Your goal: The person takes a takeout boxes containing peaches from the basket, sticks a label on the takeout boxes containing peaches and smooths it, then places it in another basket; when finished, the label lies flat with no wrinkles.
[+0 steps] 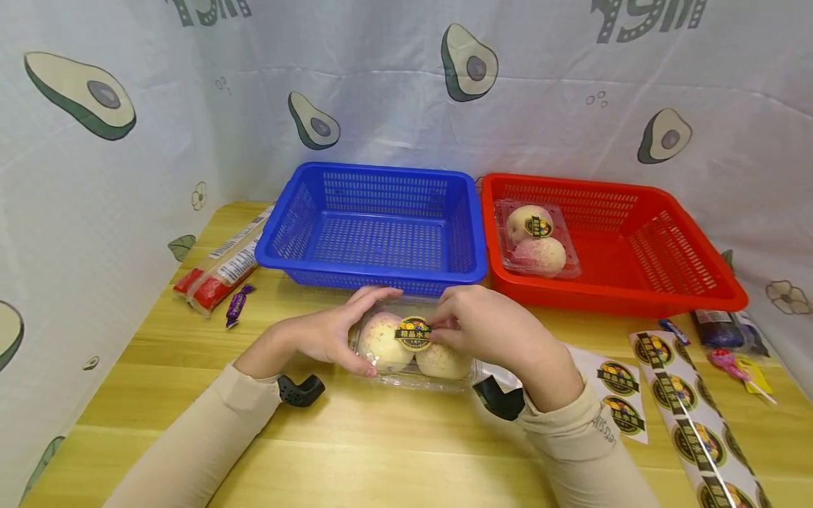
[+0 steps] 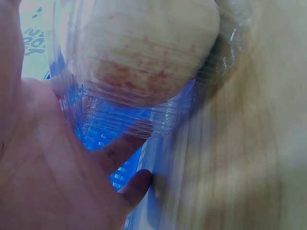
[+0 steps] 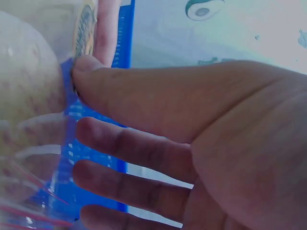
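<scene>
A clear plastic fruit box (image 1: 427,383) lies on the table in front of the blue basket, with two pale, pink-flecked peaches (image 1: 384,346) inside. My left hand (image 1: 327,331) grips its left end, thumb at the near side and fingers round the far side. In the left wrist view, a peach (image 2: 158,57) shows through the ribbed plastic. A round black-and-gold label sticker (image 1: 413,334) is over the middle of the lid. My right hand (image 1: 495,328) pinches the sticker's right edge. The right wrist view shows the thumb on the sticker (image 3: 85,36), which is seen nearly edge-on.
Behind the box stands a blue basket (image 1: 371,271). A red basket (image 1: 622,300) at right contains another labelled box of peaches (image 1: 538,243). Sticker sheets (image 1: 689,416) lie at right, near a lollipop (image 1: 727,363). At left are a red-ended packet (image 1: 222,271) and a purple candy (image 1: 238,307).
</scene>
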A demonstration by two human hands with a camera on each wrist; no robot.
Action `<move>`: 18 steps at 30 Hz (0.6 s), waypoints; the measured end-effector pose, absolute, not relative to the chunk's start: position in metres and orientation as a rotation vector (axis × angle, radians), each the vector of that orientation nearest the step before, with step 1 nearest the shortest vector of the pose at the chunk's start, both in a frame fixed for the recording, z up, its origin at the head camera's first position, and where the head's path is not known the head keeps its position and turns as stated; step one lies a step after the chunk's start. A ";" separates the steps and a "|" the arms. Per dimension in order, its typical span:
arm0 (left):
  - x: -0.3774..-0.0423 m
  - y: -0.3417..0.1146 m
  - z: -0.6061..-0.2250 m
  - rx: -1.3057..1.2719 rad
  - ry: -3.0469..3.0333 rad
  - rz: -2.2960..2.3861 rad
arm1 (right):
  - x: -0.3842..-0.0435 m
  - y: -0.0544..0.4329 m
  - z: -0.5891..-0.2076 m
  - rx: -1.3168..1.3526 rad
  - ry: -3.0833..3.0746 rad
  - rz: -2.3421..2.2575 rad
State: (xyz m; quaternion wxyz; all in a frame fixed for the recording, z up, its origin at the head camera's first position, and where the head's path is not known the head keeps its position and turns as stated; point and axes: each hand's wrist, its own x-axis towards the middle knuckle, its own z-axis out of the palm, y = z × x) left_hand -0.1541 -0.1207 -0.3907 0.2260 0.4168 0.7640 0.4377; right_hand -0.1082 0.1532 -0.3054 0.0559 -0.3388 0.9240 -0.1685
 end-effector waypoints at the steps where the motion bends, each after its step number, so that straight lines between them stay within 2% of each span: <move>1: -0.154 -0.121 -0.390 1.144 2.106 1.207 | -0.108 0.154 -0.304 -1.023 2.806 -0.512; 10: -0.154 -0.122 -0.390 1.131 2.092 1.202 | -0.112 0.156 -0.308 -1.129 2.781 -0.585; 18: -0.153 -0.121 -0.389 1.128 2.084 1.211 | -0.113 0.160 -0.310 -1.071 2.710 -0.635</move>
